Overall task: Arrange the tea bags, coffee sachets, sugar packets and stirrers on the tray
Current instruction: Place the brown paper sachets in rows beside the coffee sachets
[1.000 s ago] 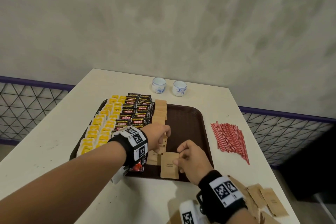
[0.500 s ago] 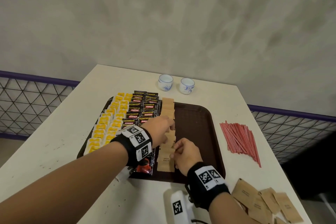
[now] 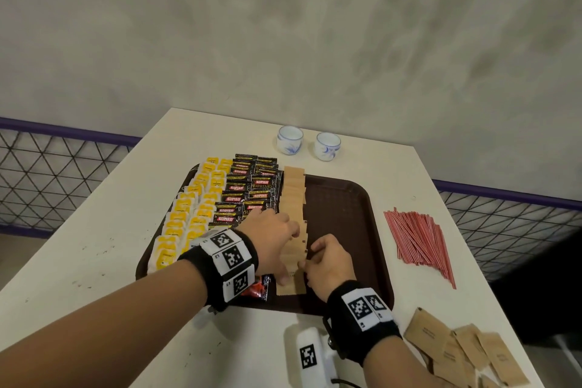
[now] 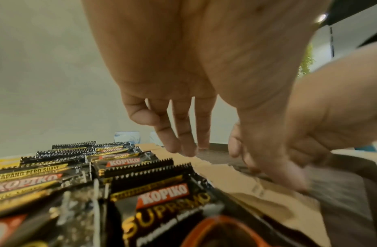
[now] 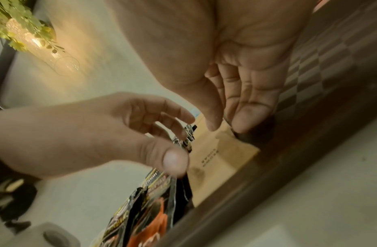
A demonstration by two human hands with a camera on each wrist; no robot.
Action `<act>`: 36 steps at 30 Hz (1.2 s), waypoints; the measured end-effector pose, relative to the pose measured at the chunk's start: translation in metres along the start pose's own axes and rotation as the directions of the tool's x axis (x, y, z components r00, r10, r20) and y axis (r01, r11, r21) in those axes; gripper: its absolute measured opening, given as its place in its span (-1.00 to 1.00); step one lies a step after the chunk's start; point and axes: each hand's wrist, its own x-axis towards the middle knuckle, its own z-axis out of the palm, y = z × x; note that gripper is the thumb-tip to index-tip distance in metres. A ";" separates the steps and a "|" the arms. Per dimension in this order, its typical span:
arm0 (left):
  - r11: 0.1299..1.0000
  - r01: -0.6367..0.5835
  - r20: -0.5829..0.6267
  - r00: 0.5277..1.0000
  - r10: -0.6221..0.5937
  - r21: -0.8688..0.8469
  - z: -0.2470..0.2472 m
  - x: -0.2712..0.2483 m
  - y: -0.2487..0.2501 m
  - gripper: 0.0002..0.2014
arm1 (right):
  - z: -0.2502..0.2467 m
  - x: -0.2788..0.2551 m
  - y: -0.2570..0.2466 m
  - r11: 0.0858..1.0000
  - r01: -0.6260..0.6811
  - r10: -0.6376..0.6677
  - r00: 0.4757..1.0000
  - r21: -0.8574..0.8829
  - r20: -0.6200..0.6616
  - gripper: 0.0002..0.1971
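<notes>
— While both hands work at the near end of the tray, where's everything sitting?

— On the brown tray, from its left side: two columns of yellow tea bags, then two columns of black Kopiko coffee sachets, then one overlapping row of brown paper sugar packets running from the far rim toward the near one. The right part of the tray is bare.

— And the left hand?

— It's over the near part of the sugar row. In the left wrist view its fingers hang almost straight and a little spread, tips down at the brown packets, with nothing gripped. The thumb tip sits by the left edge of the nearest packet.

— The right hand?

— Just right of the row, fingers loosely curled, tips against the right edge of the near packets. I can't tell whether it pinches one or only presses against it.

— What's off the tray?

— Red stirrers lie in a loose fan on the white tabletop, right of the tray and apart from it. More brown sugar packets lie in a loose pile at the near right corner. Two small white-and-blue cups stand side by side beyond the far rim. Each wrist wears a black band with square code markers.
</notes>
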 end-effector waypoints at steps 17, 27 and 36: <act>0.968 0.109 -0.025 0.994 -0.106 0.224 0.013 -0.005 0.009 -0.17 | -0.005 -0.008 -0.010 0.998 0.036 -0.034 0.998 -0.049 0.043 -0.70; 0.975 0.107 0.005 0.994 -0.110 0.194 0.016 -0.002 0.005 -0.26 | -0.003 -0.005 -0.007 0.998 0.068 -0.066 0.995 -0.016 0.078 -0.70; 0.977 0.123 0.002 0.992 -0.126 0.174 0.013 -0.002 0.005 -0.27 | 0.002 0.003 -0.004 0.997 0.077 -0.078 0.993 0.009 0.086 -0.69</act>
